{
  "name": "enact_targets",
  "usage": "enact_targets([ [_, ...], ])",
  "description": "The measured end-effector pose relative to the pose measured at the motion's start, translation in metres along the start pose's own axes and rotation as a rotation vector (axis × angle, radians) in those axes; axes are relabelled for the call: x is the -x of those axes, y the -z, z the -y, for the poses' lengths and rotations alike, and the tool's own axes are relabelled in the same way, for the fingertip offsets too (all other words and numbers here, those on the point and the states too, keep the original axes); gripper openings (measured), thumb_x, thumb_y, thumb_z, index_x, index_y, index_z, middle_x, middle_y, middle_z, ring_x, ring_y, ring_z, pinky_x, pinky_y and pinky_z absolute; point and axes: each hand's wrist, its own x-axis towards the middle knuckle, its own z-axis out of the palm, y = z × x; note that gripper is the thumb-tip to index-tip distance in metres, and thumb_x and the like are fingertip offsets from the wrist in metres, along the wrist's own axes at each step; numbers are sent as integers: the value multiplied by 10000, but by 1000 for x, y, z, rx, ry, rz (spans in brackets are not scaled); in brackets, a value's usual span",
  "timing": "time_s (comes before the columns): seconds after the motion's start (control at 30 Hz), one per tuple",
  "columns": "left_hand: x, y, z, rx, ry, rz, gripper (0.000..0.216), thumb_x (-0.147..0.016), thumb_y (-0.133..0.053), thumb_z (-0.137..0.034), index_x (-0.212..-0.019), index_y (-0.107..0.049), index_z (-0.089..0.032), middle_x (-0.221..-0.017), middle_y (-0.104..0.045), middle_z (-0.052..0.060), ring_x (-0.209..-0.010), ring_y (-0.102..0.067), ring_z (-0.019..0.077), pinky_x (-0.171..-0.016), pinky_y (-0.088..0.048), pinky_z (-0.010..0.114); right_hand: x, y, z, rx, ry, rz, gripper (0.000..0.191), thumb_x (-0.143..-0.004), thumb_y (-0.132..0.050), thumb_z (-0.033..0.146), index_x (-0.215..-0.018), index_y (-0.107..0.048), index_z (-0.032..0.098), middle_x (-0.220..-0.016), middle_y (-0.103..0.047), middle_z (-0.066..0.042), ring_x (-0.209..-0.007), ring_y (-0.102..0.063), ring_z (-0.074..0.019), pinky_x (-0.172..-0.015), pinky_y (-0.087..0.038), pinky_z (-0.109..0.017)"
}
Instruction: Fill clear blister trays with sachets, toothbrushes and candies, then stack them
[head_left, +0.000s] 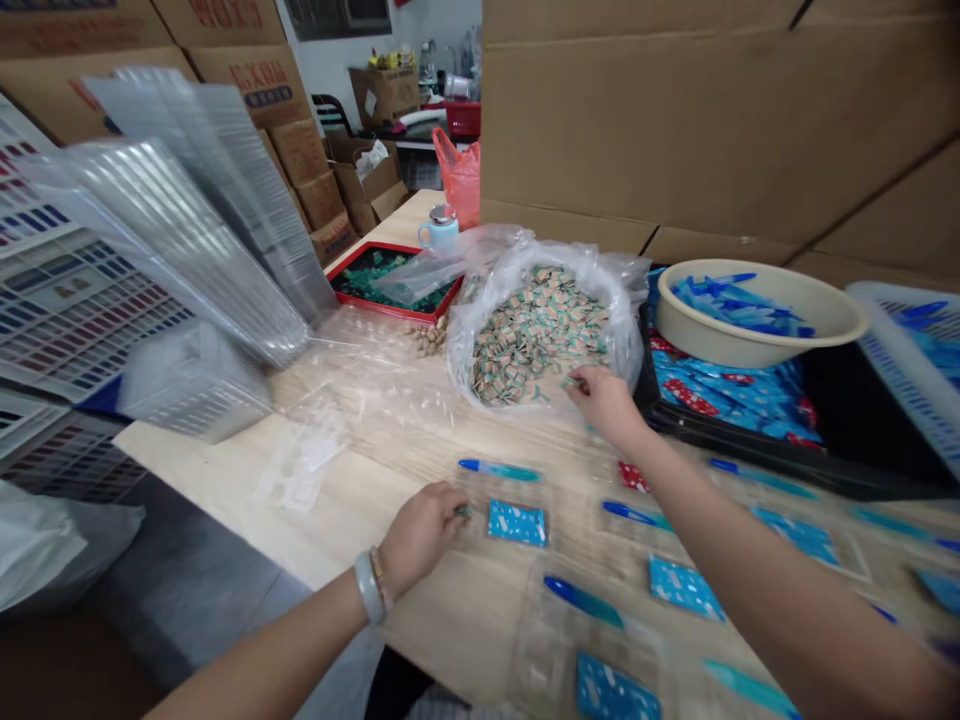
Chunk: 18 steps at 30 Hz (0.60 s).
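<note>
Down on the pale wooden surface (247,470), left hand (420,535) with fingers curled, thumb and forefinger pinched shut on a tiny greenish piece (464,512) at the edge of the nearest clear plastic blister tray (480,500); one pale bangle (367,588) on that wrist. Stretched forward, right hand (604,400) at the mouth of one big clear plastic bag (480,300), fingertips bunched among the small green-and-tan packets (536,330) heaped inside, far too many to count; whether anything is gripped there, impossible to tell.

Spread across the near part of the surface, more such blister trays, edges too blurred for a sure count. Lying in them, at least five blue pens (499,468) and five square blue sachets (517,522), the closest sachet just beside the left fingertips.

Behind the right forearm, one black tray (862,470) piled with blue-and-red sachets (720,390), and over them one round beige basin (757,345) with more blue pens. At the far right, one white slatted basket (907,370).

Beyond the bag, one red-rimmed tray (390,310) of dark green pieces, one small pale-blue lidded cup (441,228), one orange plastic bag (461,175). To the left, two leaning stacks of clear ribbed plastic sheets (187,220).
</note>
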Motion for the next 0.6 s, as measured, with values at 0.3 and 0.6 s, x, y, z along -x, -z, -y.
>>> enact_targets([
  [0.3,4,1,-9,-308,-27,-1,216,-782,-414,-153,-907,-588,-181,-903,-552,59,-906,-473,178,-821,-370,287,71,42,11,-290,15,51,160,-686,-507,252,-778,-586,149,-626,-528,-8,-547,-471,-108,-543,-384,-226],
  [0.6,5,-10,-2,-210,-129,-41,222,-762,-442,-148,-918,-596,-179,-886,-547,48,-889,-479,166,-818,-384,281,104,51,-19,-444,-72,21,255,-693,-503,359,-823,-564,148,-664,-544,-28,-561,-473,-113,-512,-389,-230],
])
